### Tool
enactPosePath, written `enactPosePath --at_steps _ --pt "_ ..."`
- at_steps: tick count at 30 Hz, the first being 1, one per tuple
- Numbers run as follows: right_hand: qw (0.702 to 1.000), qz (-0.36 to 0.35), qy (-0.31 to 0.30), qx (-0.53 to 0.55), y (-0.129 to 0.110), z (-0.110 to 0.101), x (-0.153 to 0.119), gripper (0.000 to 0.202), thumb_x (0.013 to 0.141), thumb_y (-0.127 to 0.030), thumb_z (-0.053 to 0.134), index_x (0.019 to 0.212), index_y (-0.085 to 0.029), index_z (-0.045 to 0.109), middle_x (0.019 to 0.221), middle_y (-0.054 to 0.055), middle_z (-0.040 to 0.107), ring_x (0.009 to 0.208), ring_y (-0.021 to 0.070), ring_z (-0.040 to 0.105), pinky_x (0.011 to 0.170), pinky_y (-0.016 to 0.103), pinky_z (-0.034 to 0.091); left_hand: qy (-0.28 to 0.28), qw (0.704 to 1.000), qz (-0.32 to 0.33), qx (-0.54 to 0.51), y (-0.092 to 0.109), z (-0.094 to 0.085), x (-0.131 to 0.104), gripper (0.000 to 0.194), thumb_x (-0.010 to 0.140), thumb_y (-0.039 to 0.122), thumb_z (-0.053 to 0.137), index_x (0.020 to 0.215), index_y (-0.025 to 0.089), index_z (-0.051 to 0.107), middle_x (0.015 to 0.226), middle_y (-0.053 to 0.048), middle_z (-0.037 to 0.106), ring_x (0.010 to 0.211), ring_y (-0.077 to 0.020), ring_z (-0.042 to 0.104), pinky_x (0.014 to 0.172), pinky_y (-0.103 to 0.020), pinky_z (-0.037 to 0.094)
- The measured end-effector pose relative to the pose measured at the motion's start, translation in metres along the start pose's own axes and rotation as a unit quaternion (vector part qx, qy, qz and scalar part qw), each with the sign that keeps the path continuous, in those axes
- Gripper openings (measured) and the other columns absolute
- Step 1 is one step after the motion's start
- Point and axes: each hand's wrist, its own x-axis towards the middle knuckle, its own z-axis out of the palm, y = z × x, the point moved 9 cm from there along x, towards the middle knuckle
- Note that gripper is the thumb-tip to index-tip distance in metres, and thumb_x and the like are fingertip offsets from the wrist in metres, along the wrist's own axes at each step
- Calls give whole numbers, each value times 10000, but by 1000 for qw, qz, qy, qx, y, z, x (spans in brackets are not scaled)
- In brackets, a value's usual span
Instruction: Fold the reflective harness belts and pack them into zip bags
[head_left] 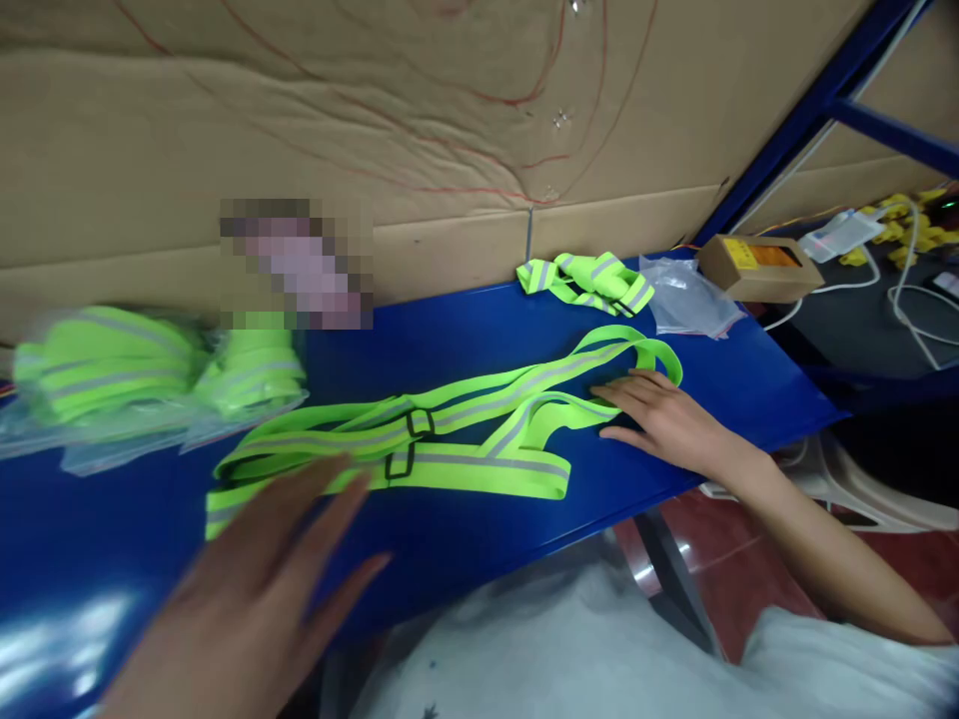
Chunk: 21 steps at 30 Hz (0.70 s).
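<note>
A neon-yellow reflective strap harness [516, 464] with grey stripes lies stretched in loops across the blue table. Two black buckles, one upper [421, 423] and one lower [400, 462], sit near its middle. My right hand [663, 419] rests at the harness's right end, fingers stretched flat over the strap and thumb apart. Somewhat blurred, my left hand [262, 589] is over the harness's left end with its fingers spread; whether it touches the strap I cannot tell.
Clear plastic bags with bundled neon straps [120, 364] lie at the left. Another neon strap bundle [588, 282], an empty-looking clear bag [689, 295] and a cardboard box [758, 267] are at the back right. A cardboard sheet [420, 120] stands behind the blue table [479, 549].
</note>
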Motion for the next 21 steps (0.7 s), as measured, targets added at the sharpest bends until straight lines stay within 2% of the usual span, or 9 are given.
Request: enactPosePath --at_steps 1,3,5,7,12,15,18,21 --pt "1000 -8 -2 -3 2 4 1 460 1051 -453 565 1398 -158 631 1320 119 707 1217 306 656 1070 494 507 1 999 44 15 16 11 16 809 993 467 524 1691 412 119 1716 -14 328 1433 -401 533 1087 -648 563" --pt "1000 -23 -6 -3 5 5 3 379 1073 -411 528 1327 -175 680 1304 104 717 1182 280 675 1031 460 529 1 992 123 39 38 40 47 842 1019 505 534 1706 310 88 1692 -142 363 1472 -391 499 1148 -619 513" --pt "999 -32 -10 3 7 2 1 349 1085 -382 504 1306 -197 701 1301 99 720 1168 263 689 1009 439 540 -3 991 124 56 35 66 72 810 1039 495 512 1705 262 114 1709 -181 305 1546 -398 386 1234 -646 387" --pt "999 -35 -17 12 11 -2 -4 337 1098 -350 476 1307 -223 708 1300 87 722 1161 247 698 1001 425 546 6 993 99 62 20 80 85 797 1039 547 490 1698 230 173 1720 -188 268 1578 -417 311 1271 -672 288" --pt "999 -16 -18 -36 28 -11 -18 328 1096 -279 467 1297 -240 723 1260 73 746 1083 229 728 948 381 566 15 997 54 55 -8 83 78 825 1019 584 517 1688 197 228 1722 -189 270 1584 -431 288 1282 -669 236" --pt "990 -4 8 -140 32 -17 -21 298 1061 -229 521 1254 -202 747 1165 104 774 985 260 749 832 378 570 0 997 58 48 -11 83 74 713 1029 525 523 1656 242 336 1736 -175 236 1587 -435 278 1275 -687 225" --pt "977 -19 6 -211 29 -18 -23 322 1023 -131 546 1283 -166 732 1080 108 788 919 270 759 734 363 548 -12 997 62 44 -13 86 75 651 1031 502 522 1624 255 409 1743 -170 214 1594 -446 250 1268 -706 223" --pt "979 -24 25 -199 29 -22 -25 257 1041 -236 584 1215 -167 760 1081 101 790 957 276 761 781 374 564 -11 997 64 38 -18 88 75 651 1034 482 520 1632 258 393 1745 -168 210 1596 -449 243 1267 -715 224"
